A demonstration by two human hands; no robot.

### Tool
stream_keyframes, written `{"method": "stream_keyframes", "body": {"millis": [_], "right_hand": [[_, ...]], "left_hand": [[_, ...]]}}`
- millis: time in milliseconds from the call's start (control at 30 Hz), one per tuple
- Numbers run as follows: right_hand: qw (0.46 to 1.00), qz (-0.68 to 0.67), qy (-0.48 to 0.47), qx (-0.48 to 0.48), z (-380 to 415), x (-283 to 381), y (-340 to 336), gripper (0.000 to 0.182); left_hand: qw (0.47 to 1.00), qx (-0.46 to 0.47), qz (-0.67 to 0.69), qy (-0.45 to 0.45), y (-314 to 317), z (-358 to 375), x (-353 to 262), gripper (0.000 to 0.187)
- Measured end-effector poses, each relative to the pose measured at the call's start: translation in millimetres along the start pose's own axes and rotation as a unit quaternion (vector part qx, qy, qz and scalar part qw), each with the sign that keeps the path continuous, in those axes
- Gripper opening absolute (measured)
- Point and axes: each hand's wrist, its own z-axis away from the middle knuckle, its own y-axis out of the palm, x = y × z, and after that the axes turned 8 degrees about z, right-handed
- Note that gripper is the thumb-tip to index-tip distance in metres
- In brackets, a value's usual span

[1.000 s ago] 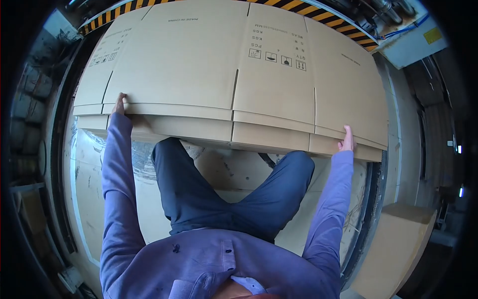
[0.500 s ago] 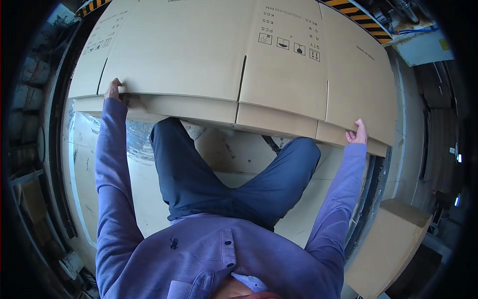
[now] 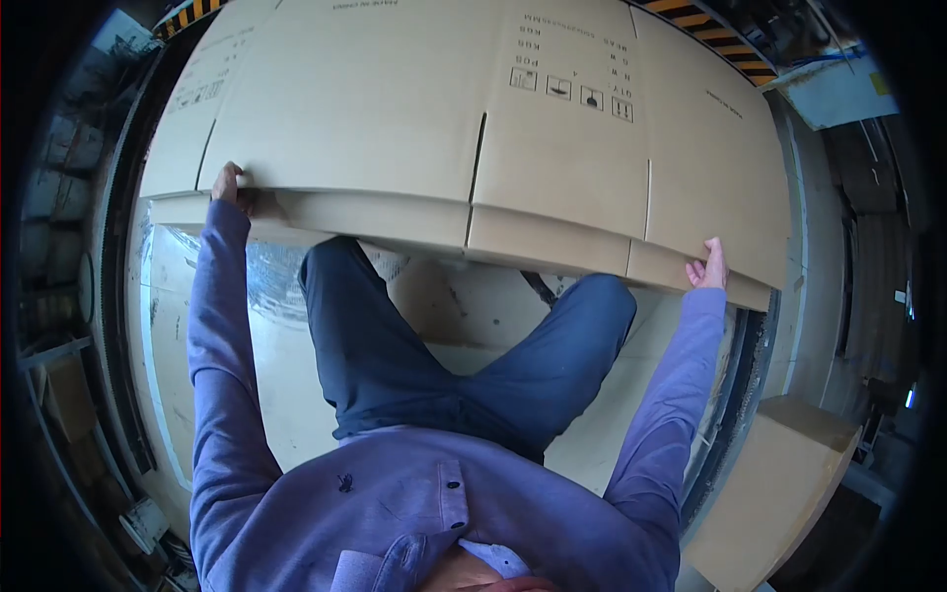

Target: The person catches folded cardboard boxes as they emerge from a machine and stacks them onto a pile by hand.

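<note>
A wide flat printed cardboard sheet (image 3: 365, 109), slotted like an unfolded carton, lies across the top of the head view. Its near edge overhangs a second cardboard layer (image 3: 552, 237) just below. At the left end of that edge, my left hand (image 3: 228, 187) is closed on the sheet, some of its fingers hidden underneath. Near the right end, my right hand (image 3: 708, 266) grips the same edge with bent fingers; what lies under its palm is hidden. Both arms are stretched forward, and my knees are spread below the edge.
A closed brown carton (image 3: 774, 488) stands on the right. Black-and-yellow striped guards (image 3: 705, 30) border the far corners. A dark metal rail (image 3: 735, 395) runs along the right side, and plastic wrap (image 3: 276, 276) shows beneath the sheet at left.
The left end of the sheet and my left hand have shifted very slightly toward me and to the right. My right hand keeps nearly the same place and grip.
</note>
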Motion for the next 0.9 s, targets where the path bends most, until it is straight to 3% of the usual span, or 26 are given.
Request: {"method": "stream_keyframes", "body": {"millis": [67, 167, 267, 333, 367, 400, 433, 500, 533, 600, 667, 767, 900], "right_hand": [[1.0, -0.001, 0.003, -0.002, -3.7, 0.3, 1.8, 0.066], [1.0, 0.003, 0.001, -0.005, -1.0, 0.3, 0.4, 0.067], [1.0, -0.009, -0.02, -0.01, 1.7, -4.6, 0.0, 0.07], [0.998, -0.021, -0.054, 0.002, -4.4, -15.8, -5.6, 0.069], [0.999, -0.016, -0.039, 0.029, -14.7, -18.3, -4.9, 0.07], [0.998, -0.043, -0.046, 0.015, -21.5, -24.6, -5.2, 0.072], [0.997, -0.059, -0.037, 0.019, -30.9, -28.7, -8.2, 0.075], [0.992, -0.102, -0.047, 0.052, -26.4, -29.8, -15.3, 0.08], [0.989, -0.125, -0.032, 0.067, -27.3, -26.6, -18.7, 0.084], [0.987, -0.148, -0.027, 0.049, -11.2, -19.1, -17.1, 0.088], [0.986, -0.161, -0.026, 0.044, -3.5, -18.6, -14.7, 0.091], [0.984, -0.166, -0.048, 0.036, 7.6, -16.5, -12.8, 0.092], [0.989, -0.144, -0.018, 0.022, 6.9, -11.9, -8.7, 0.09]], "left_hand": [[0.997, 0.007, -0.008, 0.079, 0.0, 2.0, 4.3, 0.027], [1.0, -0.022, 0.0, 0.019, -2.3, -6.2, 5.5, 0.029], [0.997, -0.029, -0.022, 0.072, -15.3, -39.3, 20.1, 0.034], [0.991, 0.082, 0.104, -0.016, -13.7, -49.5, 28.2, 0.046], [0.986, -0.091, -0.069, 0.12, -25.7, -59.0, 37.2, 0.052], [0.96, -0.083, -0.208, 0.17, -11.1, 5.3, 15.7, 0.059], [0.972, -0.139, -0.115, 0.148, -20.3, -47.5, 43.0, 0.064], [0.965, -0.158, -0.15, 0.149, -19.7, -46.4, 43.9, 0.063], [0.966, -0.1, -0.15, 0.186, -24.6, -46.8, 45.3, 0.06], [0.97, -0.126, -0.072, 0.194, -31.6, -80.5, 61.2, 0.067], [0.983, -0.16, -0.036, 0.083, -29.6, -67.1, 48.4, 0.084], [0.994, -0.079, 0.062, 0.051, -24.3, -26.3, 32.5, 0.094], [0.994, -0.105, 0.022, 0.037, -22.4, -24.9, 25.7, 0.096]]}}
